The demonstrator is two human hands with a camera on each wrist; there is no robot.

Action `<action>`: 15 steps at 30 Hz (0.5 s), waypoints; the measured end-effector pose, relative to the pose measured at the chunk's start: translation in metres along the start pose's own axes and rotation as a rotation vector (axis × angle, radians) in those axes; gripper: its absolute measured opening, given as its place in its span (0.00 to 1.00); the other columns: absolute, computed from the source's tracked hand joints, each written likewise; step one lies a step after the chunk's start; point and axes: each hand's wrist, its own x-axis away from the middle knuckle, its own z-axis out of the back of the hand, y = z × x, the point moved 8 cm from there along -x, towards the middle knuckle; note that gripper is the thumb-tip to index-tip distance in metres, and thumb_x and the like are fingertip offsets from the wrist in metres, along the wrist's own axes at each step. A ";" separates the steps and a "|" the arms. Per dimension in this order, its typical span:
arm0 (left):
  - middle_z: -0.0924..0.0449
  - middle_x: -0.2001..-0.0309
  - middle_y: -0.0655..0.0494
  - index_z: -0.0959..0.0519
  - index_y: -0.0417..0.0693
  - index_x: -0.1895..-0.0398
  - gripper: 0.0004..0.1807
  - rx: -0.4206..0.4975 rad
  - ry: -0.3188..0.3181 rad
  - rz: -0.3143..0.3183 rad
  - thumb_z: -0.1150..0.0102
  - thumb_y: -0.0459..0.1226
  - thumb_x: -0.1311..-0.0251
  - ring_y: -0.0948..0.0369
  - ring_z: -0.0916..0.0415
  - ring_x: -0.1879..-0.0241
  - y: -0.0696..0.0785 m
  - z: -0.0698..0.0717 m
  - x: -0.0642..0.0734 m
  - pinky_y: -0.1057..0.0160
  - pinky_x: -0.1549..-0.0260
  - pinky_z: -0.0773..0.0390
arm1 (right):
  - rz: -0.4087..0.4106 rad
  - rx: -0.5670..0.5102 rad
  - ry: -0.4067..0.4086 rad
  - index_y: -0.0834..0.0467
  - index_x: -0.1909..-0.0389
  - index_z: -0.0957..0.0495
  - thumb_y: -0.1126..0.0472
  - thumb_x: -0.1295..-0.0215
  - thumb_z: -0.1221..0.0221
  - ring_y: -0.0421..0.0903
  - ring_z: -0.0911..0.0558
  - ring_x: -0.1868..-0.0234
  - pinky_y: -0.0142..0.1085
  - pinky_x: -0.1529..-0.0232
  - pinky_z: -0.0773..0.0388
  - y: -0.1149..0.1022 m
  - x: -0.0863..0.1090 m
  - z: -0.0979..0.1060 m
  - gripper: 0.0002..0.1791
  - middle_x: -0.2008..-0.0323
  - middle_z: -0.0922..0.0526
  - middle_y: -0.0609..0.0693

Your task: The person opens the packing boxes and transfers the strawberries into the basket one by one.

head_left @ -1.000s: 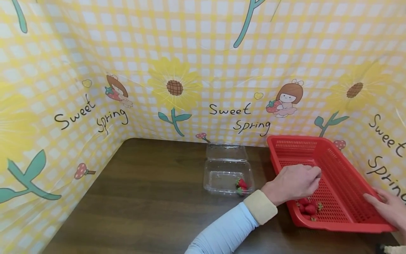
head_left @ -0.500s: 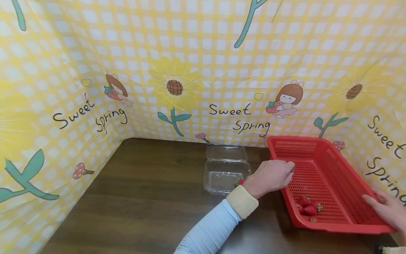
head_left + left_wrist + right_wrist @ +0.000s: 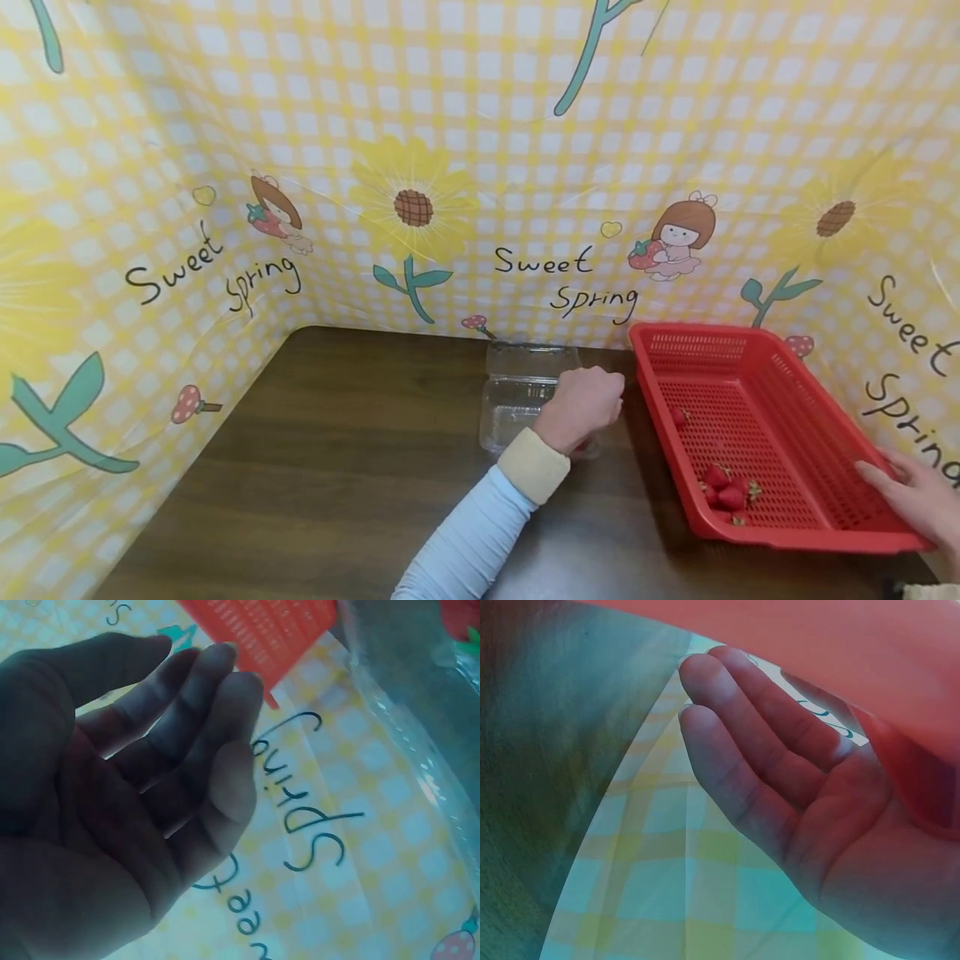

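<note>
Over the right side of a clear plastic clamshell box is my left hand, its back to the head camera. In the left wrist view its fingers bend loosely and the palm holds nothing. A strawberry shows through clear plastic at the corner of that view. My right hand holds the right side of a red slotted basket, thumb over the rim; fingers extend beneath it in the right wrist view. Several strawberries lie in the basket's near left corner, and another strawberry lies by its left wall.
The box's lid is folded back toward the wall. A brown wooden table carries box and basket. Yellow checked cloth with printed flowers encloses the back and sides.
My left hand has moved left from above the basket to above the clear box, covering the strawberries there and uncovering one by the basket's left wall. My right hand stays on the basket.
</note>
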 end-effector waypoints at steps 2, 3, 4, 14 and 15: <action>0.20 0.79 0.60 0.21 0.57 0.76 0.09 0.003 -0.023 0.008 0.43 0.42 0.38 0.61 0.23 0.80 -0.005 -0.005 0.003 0.60 0.85 0.26 | 0.024 -0.001 0.004 0.80 0.38 0.45 0.52 0.25 0.53 0.42 0.18 0.74 0.34 0.74 0.24 -0.001 0.000 0.000 0.34 0.62 0.20 0.75; 0.20 0.80 0.60 0.21 0.56 0.77 0.09 0.008 -0.033 0.014 0.43 0.41 0.38 0.60 0.23 0.80 -0.008 -0.007 0.004 0.60 0.85 0.26 | 0.032 -0.003 0.010 0.80 0.38 0.45 0.52 0.25 0.53 0.42 0.18 0.74 0.34 0.74 0.23 -0.002 0.001 0.000 0.34 0.62 0.20 0.75; 0.19 0.79 0.60 0.22 0.56 0.78 0.09 0.010 -0.038 0.022 0.43 0.41 0.39 0.59 0.22 0.79 -0.011 -0.008 0.005 0.59 0.85 0.26 | 0.041 -0.003 0.021 0.80 0.38 0.45 0.52 0.25 0.52 0.41 0.18 0.75 0.34 0.74 0.24 -0.002 0.001 0.000 0.34 0.63 0.20 0.75; 0.17 0.73 0.58 0.21 0.55 0.82 0.11 0.049 -0.228 0.091 0.40 0.40 0.41 0.60 0.23 0.76 -0.032 -0.036 0.017 0.52 0.76 0.22 | 0.032 0.004 0.052 0.80 0.39 0.45 0.54 0.24 0.53 0.41 0.19 0.77 0.34 0.75 0.24 -0.002 0.002 0.001 0.32 0.63 0.20 0.76; 0.17 0.73 0.59 0.21 0.55 0.82 0.11 0.056 -0.243 0.094 0.38 0.41 0.42 0.61 0.23 0.75 -0.032 -0.038 0.017 0.52 0.75 0.22 | 0.030 -0.002 0.051 0.80 0.39 0.45 0.53 0.24 0.53 0.41 0.19 0.76 0.34 0.75 0.24 -0.002 0.001 0.001 0.33 0.63 0.20 0.76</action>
